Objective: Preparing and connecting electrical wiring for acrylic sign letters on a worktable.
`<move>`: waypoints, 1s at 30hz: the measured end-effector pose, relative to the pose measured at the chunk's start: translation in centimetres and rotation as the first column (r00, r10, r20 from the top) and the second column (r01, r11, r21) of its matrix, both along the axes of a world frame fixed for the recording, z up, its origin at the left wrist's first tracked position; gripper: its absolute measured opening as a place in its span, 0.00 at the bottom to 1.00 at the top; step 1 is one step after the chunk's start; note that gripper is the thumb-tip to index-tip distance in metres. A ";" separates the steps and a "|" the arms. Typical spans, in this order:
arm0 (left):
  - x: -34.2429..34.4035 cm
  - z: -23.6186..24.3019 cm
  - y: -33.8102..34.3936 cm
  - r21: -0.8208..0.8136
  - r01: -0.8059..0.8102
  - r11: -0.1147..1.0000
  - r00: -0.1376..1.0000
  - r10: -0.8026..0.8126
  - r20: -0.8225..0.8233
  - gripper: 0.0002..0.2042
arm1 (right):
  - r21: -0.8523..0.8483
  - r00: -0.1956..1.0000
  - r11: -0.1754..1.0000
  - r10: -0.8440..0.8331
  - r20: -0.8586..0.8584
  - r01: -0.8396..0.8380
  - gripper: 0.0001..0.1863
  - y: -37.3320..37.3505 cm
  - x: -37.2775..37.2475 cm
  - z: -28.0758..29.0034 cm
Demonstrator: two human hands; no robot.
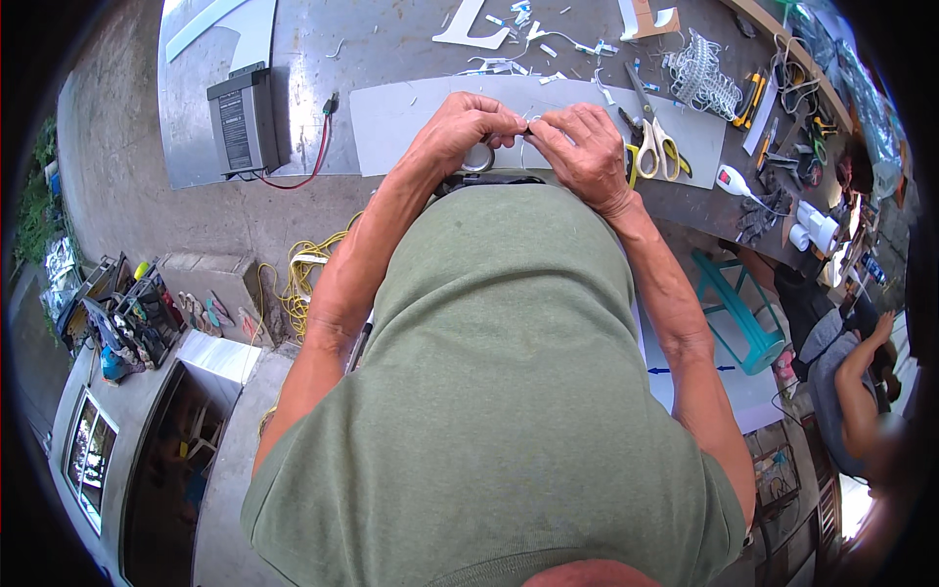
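Note:
My left hand (468, 125) and my right hand (587, 152) meet over the near edge of a light grey sheet (391, 122). Their fingertips pinch together on a small dark piece (529, 129) at a thin white wire (523, 155). The fingers cover most of that piece, so I cannot tell its kind. Just below my left fingers is a ring-shaped roll (478, 158), which looks like tape; whether the hand bears it is unclear. Scissors with pale yellow handles (657, 149) lie open-bladed right of my right hand.
A black-and-grey power supply box (243, 122) with a red lead (323, 147) sits at the left. White wired modules (523, 15), a tangled white bundle (702, 73) and cutters (750, 100) lie beyond and right. A teal stool (748, 323) and another person (846, 391) are at the right.

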State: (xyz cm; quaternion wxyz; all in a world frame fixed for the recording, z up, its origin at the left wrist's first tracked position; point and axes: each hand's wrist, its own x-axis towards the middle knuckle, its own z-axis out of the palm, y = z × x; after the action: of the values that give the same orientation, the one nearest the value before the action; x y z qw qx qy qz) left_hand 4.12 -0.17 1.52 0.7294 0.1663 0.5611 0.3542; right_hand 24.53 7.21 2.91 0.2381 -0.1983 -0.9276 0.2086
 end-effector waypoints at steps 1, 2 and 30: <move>0.1 -0.1 -0.1 0.000 0.001 1.000 1.000 -0.001 0.001 0.06 | -0.019 1.000 1.000 0.004 -0.026 -0.005 0.09 0.0 0.1 0.0; 0.1 -0.2 -0.2 0.023 -0.014 1.000 1.000 0.013 0.026 0.07 | -0.019 1.000 1.000 0.003 -0.026 -0.003 0.09 0.0 0.1 0.0; 0.7 1.3 -0.2 0.141 0.111 0.984 0.977 -0.082 -0.197 0.10 | -0.542 0.961 0.817 -0.269 -0.059 0.196 0.14 -1.2 0.2 0.4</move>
State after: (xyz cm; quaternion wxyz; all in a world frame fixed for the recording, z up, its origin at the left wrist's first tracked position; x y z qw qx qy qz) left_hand 4.84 -0.40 2.86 0.6741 0.2813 0.5911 0.3422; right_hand 24.75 5.97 3.33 0.2587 -0.3539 -0.7844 0.4387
